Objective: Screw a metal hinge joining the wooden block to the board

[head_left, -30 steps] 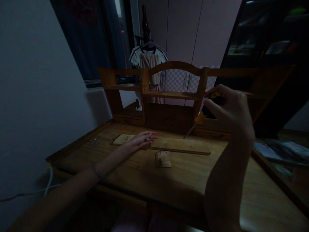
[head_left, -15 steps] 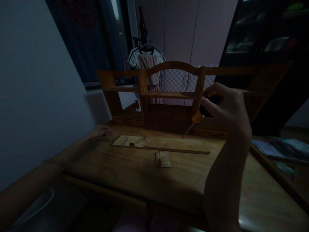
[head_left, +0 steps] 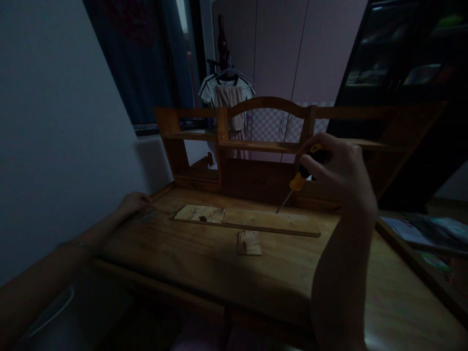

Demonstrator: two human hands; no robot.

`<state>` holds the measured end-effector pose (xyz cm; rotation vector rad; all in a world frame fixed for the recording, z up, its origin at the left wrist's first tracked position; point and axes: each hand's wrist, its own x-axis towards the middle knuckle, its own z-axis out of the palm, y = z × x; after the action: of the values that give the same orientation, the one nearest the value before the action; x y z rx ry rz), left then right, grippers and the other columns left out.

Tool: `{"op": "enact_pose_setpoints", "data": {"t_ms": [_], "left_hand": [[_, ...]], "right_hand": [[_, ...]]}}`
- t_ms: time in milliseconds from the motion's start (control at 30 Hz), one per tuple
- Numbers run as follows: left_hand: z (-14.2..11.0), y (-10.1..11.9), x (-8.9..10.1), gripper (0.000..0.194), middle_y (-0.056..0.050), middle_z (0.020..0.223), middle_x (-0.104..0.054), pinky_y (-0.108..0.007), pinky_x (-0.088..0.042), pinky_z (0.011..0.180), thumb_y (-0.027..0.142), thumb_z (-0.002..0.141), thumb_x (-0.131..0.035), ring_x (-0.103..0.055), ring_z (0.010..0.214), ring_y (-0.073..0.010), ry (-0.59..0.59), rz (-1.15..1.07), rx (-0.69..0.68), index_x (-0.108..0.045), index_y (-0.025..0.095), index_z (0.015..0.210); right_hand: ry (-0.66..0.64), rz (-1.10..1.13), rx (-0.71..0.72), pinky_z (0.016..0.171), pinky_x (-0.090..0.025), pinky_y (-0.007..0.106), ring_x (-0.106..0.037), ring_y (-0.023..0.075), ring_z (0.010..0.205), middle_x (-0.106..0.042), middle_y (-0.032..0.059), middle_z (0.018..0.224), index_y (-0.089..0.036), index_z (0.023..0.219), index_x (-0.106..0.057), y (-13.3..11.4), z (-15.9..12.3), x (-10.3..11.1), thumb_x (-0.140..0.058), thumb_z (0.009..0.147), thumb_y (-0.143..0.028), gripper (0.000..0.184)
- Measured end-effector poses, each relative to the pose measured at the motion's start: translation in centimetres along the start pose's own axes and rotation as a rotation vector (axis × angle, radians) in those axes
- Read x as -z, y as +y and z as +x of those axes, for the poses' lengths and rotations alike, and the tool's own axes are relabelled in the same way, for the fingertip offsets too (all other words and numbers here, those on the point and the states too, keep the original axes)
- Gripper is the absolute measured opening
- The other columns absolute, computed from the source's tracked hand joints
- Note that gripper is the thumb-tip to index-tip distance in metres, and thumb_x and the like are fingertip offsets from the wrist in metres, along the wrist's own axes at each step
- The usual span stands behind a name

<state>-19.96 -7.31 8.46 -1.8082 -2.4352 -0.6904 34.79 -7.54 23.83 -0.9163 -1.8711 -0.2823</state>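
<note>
My right hand [head_left: 338,168] is closed around the black and yellow handle of a screwdriver [head_left: 298,181], held in the air. Its metal shaft slants down to the left, the tip appearing over the far edge of a long, thin wooden board [head_left: 268,219]. Dark stains mark the board's left end. At the left of the desk, my left hand [head_left: 133,204] has its fingers curled together; whether anything is between them is hidden. Just beside it lies a small pile of thin metal pieces [head_left: 148,216], perhaps screws or nails. A small square wood piece [head_left: 250,243] lies nearer to me than the board.
The wooden desk [head_left: 175,258] carries a shelf unit [head_left: 261,145] along its back edge. A wall [head_left: 73,122] borders the left side. Papers [head_left: 409,231] lie beyond the desk's right edge. A pale bin [head_left: 51,317] stands at lower left.
My left hand has moved left and slightly down, away from the board's end, and the small metal pile now shows. The right hand still holds the screwdriver up. The view has shifted slightly.
</note>
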Motion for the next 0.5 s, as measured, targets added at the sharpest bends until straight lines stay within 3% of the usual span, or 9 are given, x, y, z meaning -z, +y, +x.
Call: {"op": "enact_pose_setpoints", "data": {"t_ms": [67, 167, 233, 300, 333, 433, 500], "left_hand": [[0.7, 1.9, -0.6, 0.029, -0.002, 0.075, -0.069, -0.025, -0.041, 0.079, 0.028, 0.087, -0.058, -0.057, 0.079, -0.0153, -0.042, -0.022, 0.009, -0.069, 0.001, 0.089], [-0.2, 7.4, -2.6, 0.034, -0.003, 0.092, -0.072, -0.021, -0.042, 0.078, 0.037, 0.091, -0.053, -0.059, 0.085, -0.0144, -0.109, -0.123, -0.099, -0.069, 0.008, 0.100], [-2.7, 12.1, -4.6, 0.037, -0.006, 0.097, -0.072, -0.024, -0.044, 0.080, 0.036, 0.094, -0.048, -0.060, 0.087, -0.0160, -0.184, -0.246, -0.277, -0.069, 0.007, 0.102], [-6.1, 16.5, -6.8, 0.033, -0.002, 0.101, -0.071, -0.024, -0.044, 0.086, 0.039, 0.094, -0.050, -0.061, 0.093, -0.0157, -0.247, -0.303, -0.421, -0.071, 0.015, 0.101], [-7.9, 18.3, -8.0, 0.032, -0.004, 0.099, -0.071, -0.027, -0.044, 0.089, 0.040, 0.094, -0.052, -0.062, 0.096, -0.0175, -0.295, -0.334, -0.562, -0.072, 0.016, 0.098], [-12.1, 21.6, -11.0, 0.035, -0.007, 0.116, -0.066, -0.031, -0.045, 0.096, 0.042, 0.088, -0.061, -0.060, 0.109, -0.0215, -0.365, -0.408, -0.780, -0.067, 0.019, 0.113], [-13.1, 22.4, -12.4, 0.046, -0.009, 0.123, -0.062, -0.033, -0.045, 0.098, 0.046, 0.081, -0.069, -0.057, 0.114, -0.0236, -0.374, -0.381, -0.803, -0.063, 0.020, 0.118]], "right_hand": [[-0.008, -0.011, 0.003, 0.067, -0.037, 0.026, -0.056, 0.0143, 0.070, -0.065, 0.0020, 0.078, -0.019, 0.090, -0.066, -0.2, 0.1, -0.1, -0.058, 0.083, -0.026, 0.013], [-0.010, -0.032, -0.004, 0.065, -0.037, 0.027, -0.056, 0.0151, 0.067, -0.064, 0.0017, 0.076, -0.020, 0.090, -0.067, -0.3, 0.3, -0.5, -0.060, 0.082, -0.029, 0.014], [-0.013, -0.028, -0.002, 0.065, -0.038, 0.028, -0.057, 0.0159, 0.067, -0.065, 0.0017, 0.076, -0.020, 0.090, -0.067, -0.4, 0.4, -0.7, -0.060, 0.081, -0.029, 0.015], [-0.022, -0.018, 0.006, 0.065, -0.039, 0.029, -0.057, 0.0165, 0.066, -0.065, 0.0019, 0.076, -0.021, 0.090, -0.068, -0.5, 0.4, -1.0, -0.060, 0.080, -0.030, 0.015], [-0.024, -0.018, 0.008, 0.064, -0.039, 0.029, -0.057, 0.0166, 0.066, -0.065, 0.0019, 0.076, -0.021, 0.090, -0.068, -0.5, 0.5, -1.1, -0.059, 0.080, -0.030, 0.016], [-0.025, -0.033, 0.011, 0.063, -0.039, 0.030, -0.057, 0.0169, 0.065, -0.066, 0.0023, 0.076, -0.021, 0.090, -0.068, -0.7, 0.5, -1.2, -0.059, 0.080, -0.031, 0.016], [-0.025, -0.037, 0.012, 0.063, -0.039, 0.030, -0.057, 0.0168, 0.065, -0.066, 0.0024, 0.076, -0.021, 0.090, -0.068, -0.8, 0.5, -1.3, -0.060, 0.080, -0.031, 0.016]]}}
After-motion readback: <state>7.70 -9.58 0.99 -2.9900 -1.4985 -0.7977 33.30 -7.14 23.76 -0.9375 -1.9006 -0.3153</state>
